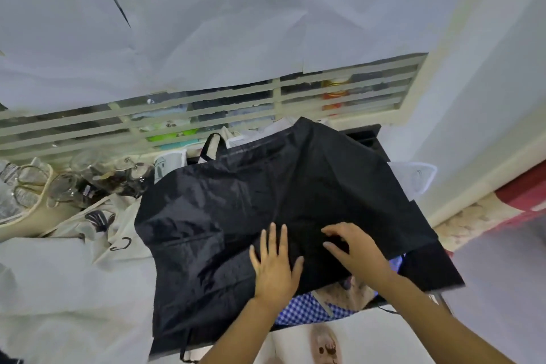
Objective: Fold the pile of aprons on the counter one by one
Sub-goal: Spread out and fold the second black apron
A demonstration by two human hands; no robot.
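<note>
Left hand [276,263] flat, fingers spread, pressing black apron [251,201]. Right hand [353,248] just beside, fingers bent, tips on same cloth; pinch or plain press, cannot tell.

Apron spread over bench [431,269], atop blue checked cloth [307,312]; near hem overhangs, strap [186,343] dangles.

Risks (judgement):
- Shiny fabric looks slippery; fold may slide, or piece slip off edge.
- Pull may drag checked cloth along.
- Far-left corner near glass jars [118,174]; sweep could knock them.

Writing: none legible. Cream cloths [118,224] show dark motifs only.
</note>
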